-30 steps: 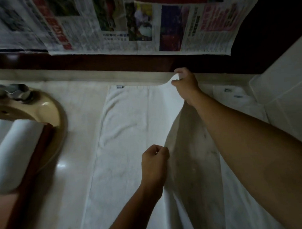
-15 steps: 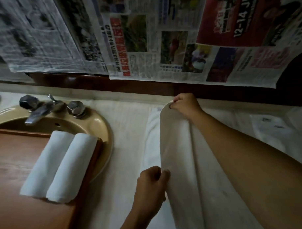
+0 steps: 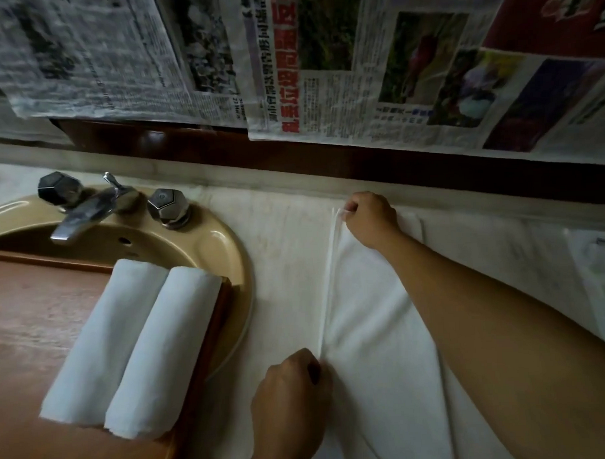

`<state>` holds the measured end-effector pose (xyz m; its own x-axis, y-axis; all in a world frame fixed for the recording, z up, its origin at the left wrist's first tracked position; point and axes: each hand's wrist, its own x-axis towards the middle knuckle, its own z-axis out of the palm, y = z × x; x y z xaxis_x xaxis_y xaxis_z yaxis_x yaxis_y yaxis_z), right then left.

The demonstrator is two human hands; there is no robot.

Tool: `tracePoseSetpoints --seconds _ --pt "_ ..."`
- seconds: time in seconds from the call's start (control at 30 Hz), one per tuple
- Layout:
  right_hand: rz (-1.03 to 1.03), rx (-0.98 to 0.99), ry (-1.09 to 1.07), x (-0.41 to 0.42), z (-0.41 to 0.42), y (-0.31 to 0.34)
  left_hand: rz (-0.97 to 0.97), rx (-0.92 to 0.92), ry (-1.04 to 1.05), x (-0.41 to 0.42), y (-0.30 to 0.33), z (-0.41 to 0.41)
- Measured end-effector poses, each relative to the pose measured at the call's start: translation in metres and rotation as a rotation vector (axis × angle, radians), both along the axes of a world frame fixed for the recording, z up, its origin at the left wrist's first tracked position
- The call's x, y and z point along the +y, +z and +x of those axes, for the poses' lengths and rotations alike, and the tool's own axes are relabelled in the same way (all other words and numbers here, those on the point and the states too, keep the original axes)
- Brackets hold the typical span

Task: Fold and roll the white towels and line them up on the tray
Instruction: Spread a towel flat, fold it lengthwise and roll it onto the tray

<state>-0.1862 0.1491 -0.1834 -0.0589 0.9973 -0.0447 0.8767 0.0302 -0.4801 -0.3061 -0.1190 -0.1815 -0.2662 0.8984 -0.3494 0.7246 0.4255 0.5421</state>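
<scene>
Towel now folded flat, both hands' grip pinching its edge.

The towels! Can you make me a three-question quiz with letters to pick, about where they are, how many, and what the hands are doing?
1. Where are the rolled towels?
A. In the sink
B. On the wooden tray
C. On the newspaper

2. How many towels are rolled?
A. Two
B. Four
C. Six

3. What are the hands doing with the flat towel?
A. Resting beside it
B. Waving above it
C. Pinching its folded edge

Answers:
1 B, they lie side by side on the wooden tray.
2 A, two rolls show.
3 C, the left hand takes the near end in its grip and the right hand the far end.
</scene>
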Motion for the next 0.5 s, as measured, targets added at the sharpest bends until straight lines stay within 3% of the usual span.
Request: tracePoseSetpoints --seconds 0.5 --pt "0.108 -0.019 -0.021 0.003 -0.005 -0.015 -0.009 -0.007 -0.046 0.008 -0.008 -0.008"
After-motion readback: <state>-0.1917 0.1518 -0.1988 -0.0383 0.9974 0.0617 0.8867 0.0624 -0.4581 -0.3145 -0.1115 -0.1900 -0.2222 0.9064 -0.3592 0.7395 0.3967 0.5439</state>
